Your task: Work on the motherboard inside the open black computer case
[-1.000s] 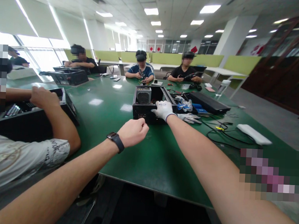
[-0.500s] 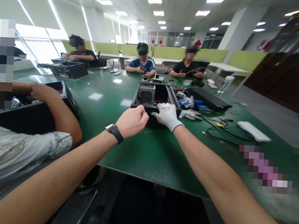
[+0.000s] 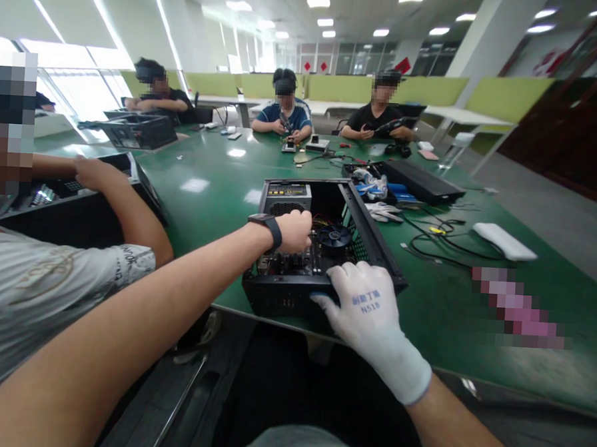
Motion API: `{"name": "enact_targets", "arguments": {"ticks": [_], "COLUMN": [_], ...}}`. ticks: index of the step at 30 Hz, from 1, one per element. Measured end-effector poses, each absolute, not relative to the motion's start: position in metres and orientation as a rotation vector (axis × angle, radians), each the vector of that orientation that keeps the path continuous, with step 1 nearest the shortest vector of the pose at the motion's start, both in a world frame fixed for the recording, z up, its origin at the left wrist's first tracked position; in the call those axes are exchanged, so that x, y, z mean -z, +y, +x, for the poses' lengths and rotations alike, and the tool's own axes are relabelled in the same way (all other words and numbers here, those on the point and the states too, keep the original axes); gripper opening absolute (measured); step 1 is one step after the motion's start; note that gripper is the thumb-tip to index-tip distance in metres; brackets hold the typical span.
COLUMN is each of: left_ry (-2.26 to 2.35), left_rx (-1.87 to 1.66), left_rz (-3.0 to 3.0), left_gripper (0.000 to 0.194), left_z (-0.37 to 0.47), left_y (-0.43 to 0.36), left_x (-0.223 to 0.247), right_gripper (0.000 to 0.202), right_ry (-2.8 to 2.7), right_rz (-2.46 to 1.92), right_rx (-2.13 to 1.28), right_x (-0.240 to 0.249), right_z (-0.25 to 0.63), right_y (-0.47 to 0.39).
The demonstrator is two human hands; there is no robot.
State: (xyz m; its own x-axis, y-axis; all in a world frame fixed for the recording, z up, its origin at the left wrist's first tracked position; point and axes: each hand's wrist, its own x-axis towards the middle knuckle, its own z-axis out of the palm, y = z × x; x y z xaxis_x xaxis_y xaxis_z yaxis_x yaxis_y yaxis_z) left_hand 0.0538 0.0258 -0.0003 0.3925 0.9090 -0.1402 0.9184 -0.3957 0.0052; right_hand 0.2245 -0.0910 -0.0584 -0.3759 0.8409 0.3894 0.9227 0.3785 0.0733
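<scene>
A black open computer case (image 3: 279, 292) lies on the table close to me. Inside it are a grey power supply (image 3: 286, 193) at the far left corner and a round black cooling fan (image 3: 334, 237) above a dark circuit board. My left hand (image 3: 294, 232), bare with a watch on the wrist, is above the case's interior, left of the fan. Its fingers are curled together, and whatever they hold is hidden. My right hand (image 3: 365, 295), in a white glove, grips the case's near wall at the right, fingers over the rim and thumb outside.
The green table (image 3: 208, 219) carries a white glove (image 3: 382, 212), black cables (image 3: 427, 242), a white oblong item (image 3: 505, 242) and a clear bottle (image 3: 455, 152). On the left, a co-worker's arm (image 3: 144, 209) reaches over another case (image 3: 78, 222). Several people sit across the table.
The computer case has slid toward me to the table's near edge, my right hand gripping it throughout. My left hand has gone from the near wall to above the interior.
</scene>
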Motion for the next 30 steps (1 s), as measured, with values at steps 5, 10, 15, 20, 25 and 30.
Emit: {"name": "enact_targets", "arguments": {"ticks": [5, 10, 15, 20, 25, 30], "left_ry": [1.580, 1.474, 1.548, 1.570, 1.600, 1.613], "left_rx": [0.588, 0.713, 0.774, 0.889, 0.851, 0.784], "left_rz": [2.622, 2.646, 2.548, 2.520, 2.519, 2.492], "left_gripper": [0.040, 0.032, 0.036, 0.056, 0.059, 0.053], "left_z": [0.076, 0.086, 0.079, 0.078, 0.077, 0.075], "left_y": [0.032, 0.039, 0.052, 0.063, 0.071, 0.073], "left_x": [0.009, 0.031, 0.051, 0.059, 0.068, 0.072], "right_gripper": [0.029, 0.030, 0.030, 0.031, 0.032, 0.032], "right_ry": [-2.327, -2.305, -2.299, -2.296, -2.299, -2.302], "right_rz": [-1.506, -1.481, -1.466, -1.451, -1.452, -1.453], "right_rx": [0.341, 0.309, 0.312, 0.322, 0.314, 0.318], "right_x": [0.060, 0.062, 0.062, 0.064, 0.065, 0.064], "right_z": [0.232, 0.235, 0.236, 0.237, 0.237, 0.237], "right_y": [-0.128, -0.145, -0.146, -0.146, -0.146, -0.145]}}
